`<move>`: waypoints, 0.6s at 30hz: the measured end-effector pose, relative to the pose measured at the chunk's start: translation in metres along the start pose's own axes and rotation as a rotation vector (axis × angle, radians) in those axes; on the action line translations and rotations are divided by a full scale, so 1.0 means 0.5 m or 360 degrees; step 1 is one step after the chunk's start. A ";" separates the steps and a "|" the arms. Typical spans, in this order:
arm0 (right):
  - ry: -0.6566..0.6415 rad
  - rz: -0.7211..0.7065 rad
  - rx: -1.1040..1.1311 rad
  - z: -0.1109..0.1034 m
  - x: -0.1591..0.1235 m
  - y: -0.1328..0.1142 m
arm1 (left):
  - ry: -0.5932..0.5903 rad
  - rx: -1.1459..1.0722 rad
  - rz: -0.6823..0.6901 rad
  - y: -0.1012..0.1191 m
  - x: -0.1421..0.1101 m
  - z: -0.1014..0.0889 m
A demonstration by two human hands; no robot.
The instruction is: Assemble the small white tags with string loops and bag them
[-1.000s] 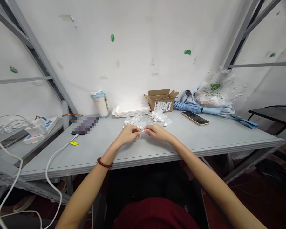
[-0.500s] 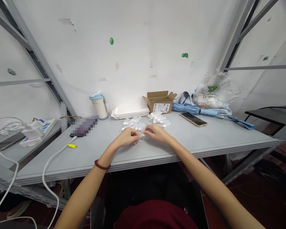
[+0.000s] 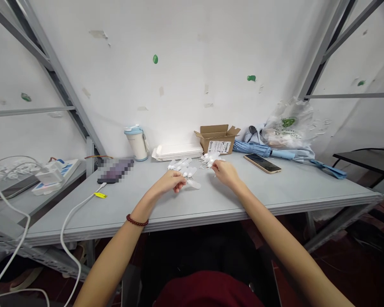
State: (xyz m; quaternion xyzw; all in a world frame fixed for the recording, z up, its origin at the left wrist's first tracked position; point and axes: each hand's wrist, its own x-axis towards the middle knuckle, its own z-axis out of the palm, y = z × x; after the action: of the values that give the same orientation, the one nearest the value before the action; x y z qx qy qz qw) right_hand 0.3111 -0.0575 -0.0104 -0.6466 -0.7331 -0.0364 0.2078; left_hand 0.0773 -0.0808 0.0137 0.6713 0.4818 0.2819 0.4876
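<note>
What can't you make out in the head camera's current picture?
All in the head view:
- What the right hand holds, if anything: hidden by its own fingers.
- The end of the clear piece at the left hand: covered by fingers.
- The box's floor: hidden by its front wall.
- The label's print: too small.
- The dark device's surface: pixelated.

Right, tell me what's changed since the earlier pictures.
The right hand moved rightward, away from the left hand, to the right-hand pile of white pieces; its grip is unclear. The left hand stays near its spot, pinching a clear-ended piece. The cardboard box and tumbler stayed put.
</note>
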 end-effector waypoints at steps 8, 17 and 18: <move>-0.0167 -0.0058 0.0192 0.008 0.013 0.030 | 0.0349 -0.0321 0.0033 -0.010 0.012 -0.009; -0.0200 0.0048 -0.0116 -0.008 0.009 0.030 | 0.0700 -0.0479 0.0114 -0.016 0.018 -0.013; -0.0222 0.0058 -0.0168 -0.010 0.008 0.029 | 0.0755 -0.0491 0.0117 -0.016 0.018 -0.013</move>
State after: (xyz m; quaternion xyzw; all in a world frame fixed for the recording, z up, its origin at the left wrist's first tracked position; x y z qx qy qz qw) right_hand 0.3262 -0.0531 -0.0078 -0.6709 -0.7309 -0.0260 0.1226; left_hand 0.0721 -0.0696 0.0078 0.5215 0.5091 0.5187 0.4471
